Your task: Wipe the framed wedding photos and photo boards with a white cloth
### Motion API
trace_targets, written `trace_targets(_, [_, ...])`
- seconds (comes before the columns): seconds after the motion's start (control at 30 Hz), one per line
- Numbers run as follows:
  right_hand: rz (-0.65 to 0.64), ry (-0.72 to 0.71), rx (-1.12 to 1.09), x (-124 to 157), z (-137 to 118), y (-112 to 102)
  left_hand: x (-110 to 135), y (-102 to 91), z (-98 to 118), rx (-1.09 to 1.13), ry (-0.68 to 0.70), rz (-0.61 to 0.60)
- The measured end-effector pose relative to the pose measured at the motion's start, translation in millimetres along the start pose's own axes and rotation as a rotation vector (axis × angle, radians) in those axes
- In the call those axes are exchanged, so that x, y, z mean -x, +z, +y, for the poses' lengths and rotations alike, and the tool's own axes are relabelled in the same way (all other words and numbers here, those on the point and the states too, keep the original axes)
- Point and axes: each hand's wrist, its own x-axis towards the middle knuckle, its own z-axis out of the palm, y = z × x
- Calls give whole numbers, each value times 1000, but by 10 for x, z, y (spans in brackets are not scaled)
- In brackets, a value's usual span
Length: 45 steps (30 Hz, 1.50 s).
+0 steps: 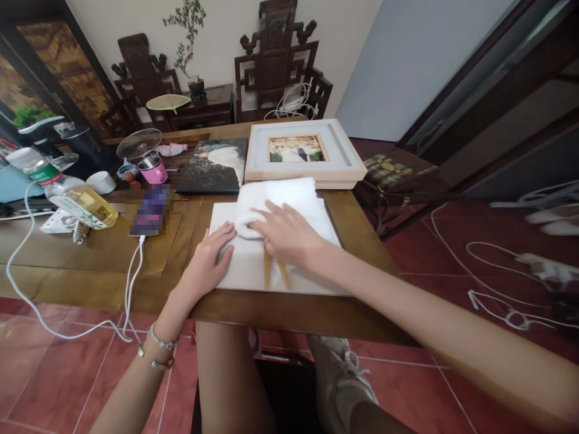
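My right hand [287, 232] presses on a folded white towel [298, 196], its fingers over the fold. Under the towel lies a flat white board [239, 268] at the table's front edge. Two tan tapered shapes [275, 271] show on the board below my right hand; whether they are printed or loose I cannot tell. My left hand [210, 259] rests on the board's left edge with its fingers stretched out, holding nothing. The towel and my right arm hide much of the board.
Behind the towel lie a light wooden picture frame [307, 175] and a dark picture panel [212, 166]. To the left are a phone [151, 211] on a white cable, a pink mug [154, 170], a white cup [101, 182] and an oil bottle [85, 205]. Cables trail onto the floor.
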Motion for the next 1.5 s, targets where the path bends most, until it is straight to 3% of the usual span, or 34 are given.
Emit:
trace_targets(0.1, [11, 16, 48, -162, 49, -2, 5, 4, -4, 8, 1, 8])
trace_targets(0.2, [-3, 5, 86, -89, -25, 20, 1, -3, 8, 16, -5, 4])
trace_targets(0.5, [137, -173, 22, 841, -657, 19, -9, -19, 30, 8, 1, -22])
trace_targets(0.63, [191, -250, -42, 992, -745, -10, 1, -22, 12, -4, 16, -25])
trace_targets(0.77, [133, -219, -91, 852, -567, 24, -5, -26, 20, -5, 2, -34])
trace_targets(1.0, [55, -43, -52, 294, -46, 55, -13, 4, 8, 13, -12, -2])
trace_targets(1.17, [9, 16, -22, 9, -3, 41, 7, -48, 84, 55, -31, 47])
trace_targets(1.3, [79, -132, -10, 88, -236, 64, 35, -93, 117, 184, -2, 155])
trace_targets(1.5, [92, -527, -105, 580, -475, 61, 54, -98, 75, 223, 13, 230])
